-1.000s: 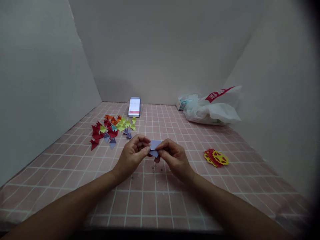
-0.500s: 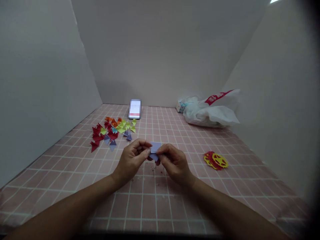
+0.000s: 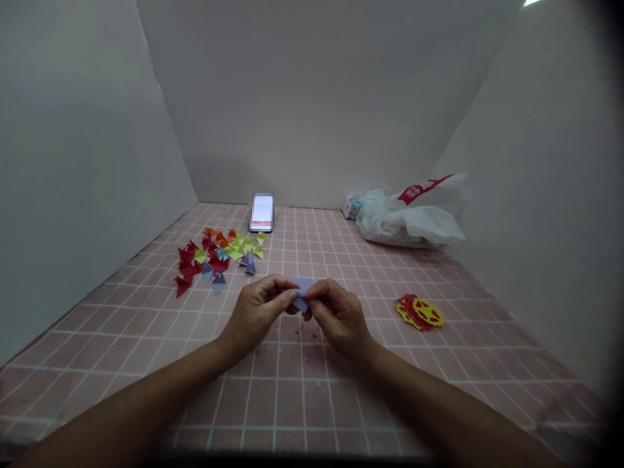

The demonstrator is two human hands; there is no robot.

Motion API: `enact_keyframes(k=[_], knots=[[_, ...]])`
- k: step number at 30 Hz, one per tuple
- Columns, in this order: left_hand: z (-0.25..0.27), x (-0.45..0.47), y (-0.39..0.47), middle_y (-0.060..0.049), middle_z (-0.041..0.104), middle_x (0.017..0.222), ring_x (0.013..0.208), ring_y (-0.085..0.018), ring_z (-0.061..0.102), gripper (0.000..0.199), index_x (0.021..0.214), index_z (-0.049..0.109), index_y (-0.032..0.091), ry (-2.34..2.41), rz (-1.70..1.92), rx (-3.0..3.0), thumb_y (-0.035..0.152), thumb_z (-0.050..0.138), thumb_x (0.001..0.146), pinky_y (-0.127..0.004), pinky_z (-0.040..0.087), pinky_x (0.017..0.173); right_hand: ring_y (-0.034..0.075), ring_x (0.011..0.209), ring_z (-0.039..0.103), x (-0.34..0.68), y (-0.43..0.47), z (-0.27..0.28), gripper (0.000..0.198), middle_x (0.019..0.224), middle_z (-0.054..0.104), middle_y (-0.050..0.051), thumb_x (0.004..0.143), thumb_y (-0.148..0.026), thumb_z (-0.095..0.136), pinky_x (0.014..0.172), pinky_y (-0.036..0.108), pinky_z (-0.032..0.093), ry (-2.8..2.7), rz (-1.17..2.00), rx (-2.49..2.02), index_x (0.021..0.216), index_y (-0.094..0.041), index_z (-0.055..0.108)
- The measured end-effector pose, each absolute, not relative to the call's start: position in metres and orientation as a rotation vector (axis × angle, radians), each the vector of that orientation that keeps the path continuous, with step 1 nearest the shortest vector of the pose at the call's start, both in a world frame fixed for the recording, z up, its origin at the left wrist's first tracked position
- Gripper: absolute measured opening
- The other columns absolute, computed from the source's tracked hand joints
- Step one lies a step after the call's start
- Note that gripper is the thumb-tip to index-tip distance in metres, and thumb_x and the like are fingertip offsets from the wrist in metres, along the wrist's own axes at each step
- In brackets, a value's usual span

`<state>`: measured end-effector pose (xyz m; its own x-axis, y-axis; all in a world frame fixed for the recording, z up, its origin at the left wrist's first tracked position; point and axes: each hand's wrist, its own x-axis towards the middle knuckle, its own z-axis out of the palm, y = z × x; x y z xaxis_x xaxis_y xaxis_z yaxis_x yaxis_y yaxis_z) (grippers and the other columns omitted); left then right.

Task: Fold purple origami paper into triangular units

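A small lavender sheet of origami paper (image 3: 303, 285), partly folded, is held just above the table between both my hands. My left hand (image 3: 260, 311) pinches its left side between thumb and fingers. On the other side, my right hand (image 3: 340, 317) grips the right edge the same way. The fingertips hide much of the paper, so the exact folds do not show. Left of my hands lies a group of folded paper pieces in red (image 3: 188, 262), orange (image 3: 222, 239), yellow-green (image 3: 236, 249) and lavender (image 3: 219, 282).
A phone (image 3: 262, 213) with a lit screen stands at the back. To the right lie yellow and red cut-out discs (image 3: 428, 312). Behind them sit a white plastic bag (image 3: 412, 224) and a tissue pack (image 3: 351, 207). Small crumbs dot the pink gridded tabletop (image 3: 292, 403).
My fingertips have moved slightly closer together over the lavender paper, and less of it shows. The view has shifted a little; other things stay put.
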<state>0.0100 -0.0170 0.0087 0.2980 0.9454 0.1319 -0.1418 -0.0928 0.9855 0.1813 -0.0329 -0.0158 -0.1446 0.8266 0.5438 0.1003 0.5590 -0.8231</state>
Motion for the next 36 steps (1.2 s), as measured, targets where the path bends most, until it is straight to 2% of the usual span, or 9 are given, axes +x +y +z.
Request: enact_keyframes(k=[11,18,23,36], knots=[[0.0083,0.0103,-0.016,-0.002,0.069,0.07,0.064,-0.013,0.067,0.013,0.083,0.069,0.015,0.926,1.161,1.432,0.027,0.067,0.084,-0.024,0.057,0.061,0.013,0.063,0.063,0.1805,-0.032,-0.0145,0.002,0.077,0.061,0.0,0.092,-0.02,0.055,0.058,0.027,0.05,-1.547,0.941,-0.776,0.094,-0.021,0.056],[0.0064,0.0088,-0.0174,-0.001,0.068,0.075,0.068,-0.013,0.066,0.012,0.082,0.068,0.015,0.973,1.201,1.549,0.026,0.065,0.086,-0.023,0.058,0.063,0.011,0.059,0.061,0.1812,-0.0289,-0.0112,0.018,0.077,0.061,0.0,0.093,-0.037,0.06,0.056,0.025,0.05,-1.499,1.083,-0.772,0.093,-0.019,0.06],[0.0054,0.0096,-0.0175,-0.002,0.067,0.073,0.067,-0.012,0.065,0.012,0.081,0.068,0.015,0.983,1.175,1.565,0.026,0.065,0.085,-0.022,0.057,0.062,0.01,0.052,0.057,0.1813,-0.0289,-0.0113,0.021,0.07,0.061,-0.001,0.092,-0.038,0.062,0.05,0.024,0.046,-1.562,1.042,-0.923,0.083,-0.018,0.06],[0.0047,0.0103,-0.016,-0.002,0.069,0.074,0.066,-0.013,0.066,0.014,0.084,0.068,0.015,0.961,1.139,1.447,0.029,0.068,0.083,-0.024,0.057,0.062,0.01,0.051,0.058,0.1823,-0.0272,-0.0135,0.023,0.068,0.062,-0.001,0.095,-0.037,0.058,0.051,0.023,0.046,-1.578,1.023,-0.942,0.083,-0.018,0.061]])
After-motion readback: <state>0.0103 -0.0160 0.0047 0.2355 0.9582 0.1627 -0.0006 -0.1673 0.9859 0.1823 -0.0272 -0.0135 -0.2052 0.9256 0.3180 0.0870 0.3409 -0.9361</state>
